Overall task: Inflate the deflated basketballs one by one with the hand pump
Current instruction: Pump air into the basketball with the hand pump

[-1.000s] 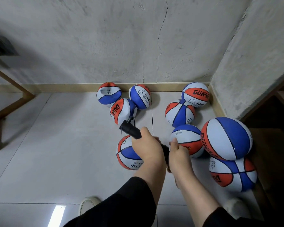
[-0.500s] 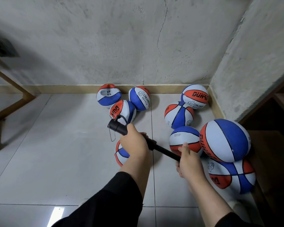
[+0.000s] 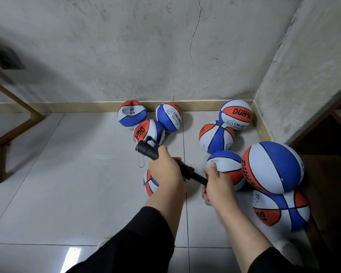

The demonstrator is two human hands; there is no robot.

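I hold a black hand pump (image 3: 149, 151) slanting across the floor. My left hand (image 3: 165, 170) grips its barrel, and my right hand (image 3: 218, 186) grips the handle end, with the thin rod (image 3: 193, 174) drawn out between them. Under my left hand sits a small red, white and blue basketball (image 3: 150, 184), mostly hidden. A thin hose loops from the pump's far end. A large, round basketball (image 3: 272, 167) rests on another ball (image 3: 282, 210) at the right.
Several more small basketballs lie along the skirting and in the corner, such as one (image 3: 217, 136) and one (image 3: 235, 115). A concrete wall stands behind and at the right. Wooden framing (image 3: 12, 133) is at left, dark wooden shelving (image 3: 333, 174) at right. Tiled floor (image 3: 67, 184) spreads to the left.
Both hands were close together on the pump a second ago. They then drew apart, pulling the rod out, and now the gap is slightly shorter again.
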